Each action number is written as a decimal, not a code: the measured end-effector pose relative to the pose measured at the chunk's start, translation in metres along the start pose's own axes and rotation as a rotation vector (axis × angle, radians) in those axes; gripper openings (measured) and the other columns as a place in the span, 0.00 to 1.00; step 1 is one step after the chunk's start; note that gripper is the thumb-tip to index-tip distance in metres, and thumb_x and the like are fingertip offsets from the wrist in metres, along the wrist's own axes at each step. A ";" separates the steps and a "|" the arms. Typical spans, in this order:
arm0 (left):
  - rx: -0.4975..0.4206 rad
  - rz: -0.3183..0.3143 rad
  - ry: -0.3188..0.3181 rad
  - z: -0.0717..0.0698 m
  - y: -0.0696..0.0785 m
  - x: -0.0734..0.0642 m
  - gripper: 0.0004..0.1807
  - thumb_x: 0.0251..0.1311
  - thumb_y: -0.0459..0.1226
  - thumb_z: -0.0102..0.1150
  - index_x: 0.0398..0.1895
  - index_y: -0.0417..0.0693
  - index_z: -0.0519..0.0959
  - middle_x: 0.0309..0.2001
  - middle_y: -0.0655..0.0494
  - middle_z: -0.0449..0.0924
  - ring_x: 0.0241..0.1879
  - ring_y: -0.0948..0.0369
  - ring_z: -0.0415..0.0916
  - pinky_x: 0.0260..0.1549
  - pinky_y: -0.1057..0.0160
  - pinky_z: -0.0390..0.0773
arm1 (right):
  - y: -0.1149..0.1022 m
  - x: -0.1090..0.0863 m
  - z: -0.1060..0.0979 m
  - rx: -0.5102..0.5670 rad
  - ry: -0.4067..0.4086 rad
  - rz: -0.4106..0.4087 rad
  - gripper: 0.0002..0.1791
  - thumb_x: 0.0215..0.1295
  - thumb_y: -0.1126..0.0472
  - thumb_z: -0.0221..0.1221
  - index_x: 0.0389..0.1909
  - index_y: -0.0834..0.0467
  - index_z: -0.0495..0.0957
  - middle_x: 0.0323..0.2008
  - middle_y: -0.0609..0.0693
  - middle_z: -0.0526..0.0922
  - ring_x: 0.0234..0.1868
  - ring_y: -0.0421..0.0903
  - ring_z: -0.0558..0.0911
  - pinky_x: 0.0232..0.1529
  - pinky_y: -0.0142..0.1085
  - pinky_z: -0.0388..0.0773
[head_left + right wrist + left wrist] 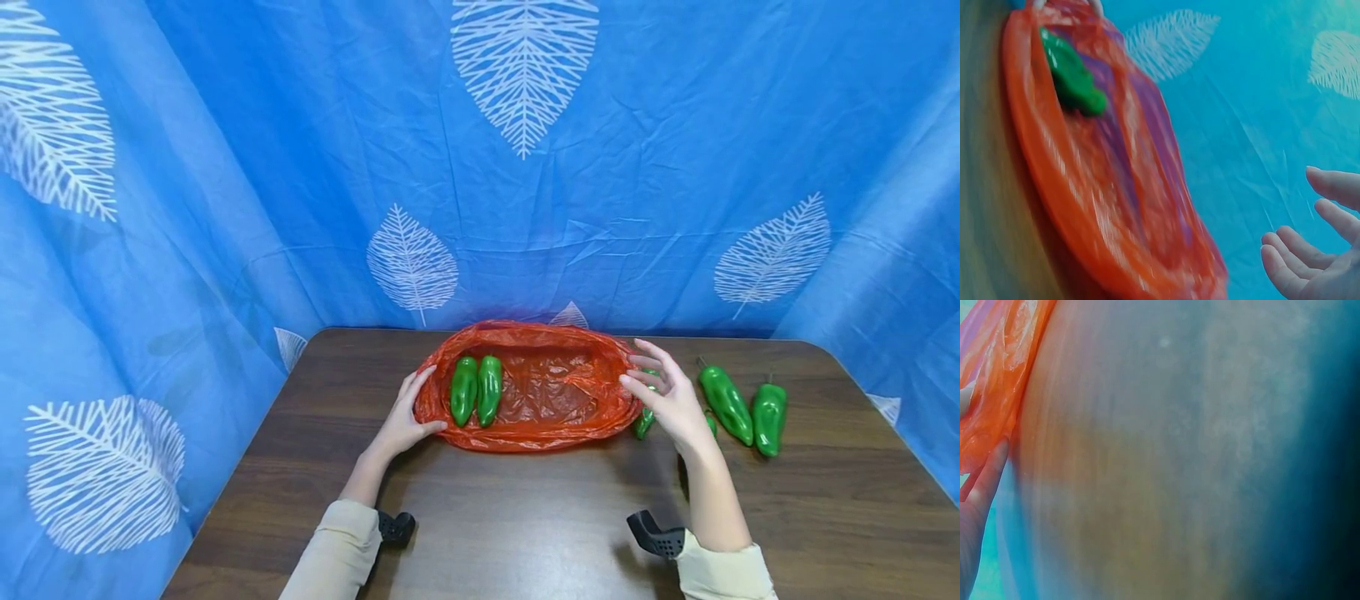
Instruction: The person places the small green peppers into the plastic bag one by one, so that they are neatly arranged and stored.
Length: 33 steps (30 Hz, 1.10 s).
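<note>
Left hand [402, 423] seemingly grips the red bag [547, 400]; right hand [672, 402] is free. The bag looks floppy; I'd pinch its rim [517, 437].

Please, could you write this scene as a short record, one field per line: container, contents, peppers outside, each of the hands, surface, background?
Container: red plastic bag, mouth open wide
Contents: two green peppers, side by side towards the left end
Outside: two more peppers in plain view at the right; more green shows, partly hidden behind the right hand
Left hand: holds the bag's left end
Right hand: fingers spread beside the bag's right end, holding nothing
Surface: brown wooden table
Background: blue cloth with white leaf prints
</note>
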<state>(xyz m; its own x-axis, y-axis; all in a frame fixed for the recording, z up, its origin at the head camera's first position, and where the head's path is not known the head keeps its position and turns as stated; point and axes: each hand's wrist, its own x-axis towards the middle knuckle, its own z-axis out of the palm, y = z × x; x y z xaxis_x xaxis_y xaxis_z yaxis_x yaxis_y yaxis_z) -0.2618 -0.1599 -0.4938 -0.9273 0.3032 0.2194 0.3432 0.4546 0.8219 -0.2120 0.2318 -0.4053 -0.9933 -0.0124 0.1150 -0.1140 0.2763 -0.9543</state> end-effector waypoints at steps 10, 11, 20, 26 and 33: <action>0.003 0.009 0.004 0.000 -0.002 0.000 0.49 0.40 0.34 0.72 0.68 0.50 0.56 0.65 0.41 0.49 0.65 0.44 0.49 0.58 0.40 0.56 | 0.016 -0.024 -0.049 -0.092 0.092 0.026 0.34 0.65 0.57 0.54 0.69 0.48 0.52 0.52 0.45 0.67 0.44 0.25 0.71 0.39 0.19 0.70; 0.002 0.009 0.004 0.000 -0.001 0.000 0.49 0.40 0.34 0.72 0.68 0.50 0.56 0.65 0.41 0.49 0.65 0.44 0.49 0.58 0.40 0.55 | 0.018 -0.025 -0.054 -0.104 0.104 0.037 0.34 0.64 0.57 0.54 0.69 0.47 0.52 0.51 0.42 0.66 0.43 0.25 0.71 0.38 0.20 0.70; -0.007 0.007 0.002 0.000 0.000 0.001 0.49 0.40 0.34 0.72 0.68 0.51 0.56 0.65 0.42 0.49 0.65 0.44 0.49 0.58 0.39 0.55 | 0.108 -0.021 -0.122 -0.201 0.227 0.120 0.38 0.60 0.49 0.57 0.69 0.37 0.51 0.54 0.41 0.67 0.43 0.23 0.69 0.34 0.20 0.70; 0.012 -0.002 0.001 0.000 0.003 0.000 0.49 0.41 0.34 0.71 0.68 0.51 0.56 0.66 0.42 0.49 0.65 0.44 0.49 0.59 0.40 0.55 | 0.146 -0.025 -0.155 -0.157 0.327 0.114 0.38 0.59 0.53 0.60 0.68 0.37 0.53 0.48 0.31 0.68 0.40 0.21 0.71 0.31 0.17 0.68; -0.039 0.041 0.018 -0.005 0.033 -0.005 0.46 0.39 0.26 0.70 0.65 0.35 0.58 0.63 0.31 0.51 0.63 0.36 0.49 0.57 0.36 0.53 | 0.155 -0.034 -0.170 -0.183 0.406 0.166 0.38 0.59 0.55 0.60 0.68 0.39 0.54 0.48 0.32 0.68 0.38 0.20 0.69 0.28 0.16 0.65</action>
<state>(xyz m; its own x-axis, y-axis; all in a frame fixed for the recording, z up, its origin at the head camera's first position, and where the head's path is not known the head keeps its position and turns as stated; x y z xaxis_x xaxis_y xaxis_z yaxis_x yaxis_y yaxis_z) -0.2469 -0.1506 -0.4649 -0.9151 0.3061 0.2625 0.3754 0.4086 0.8320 -0.1929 0.4385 -0.5105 -0.9054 0.4130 0.0989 0.0869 0.4080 -0.9088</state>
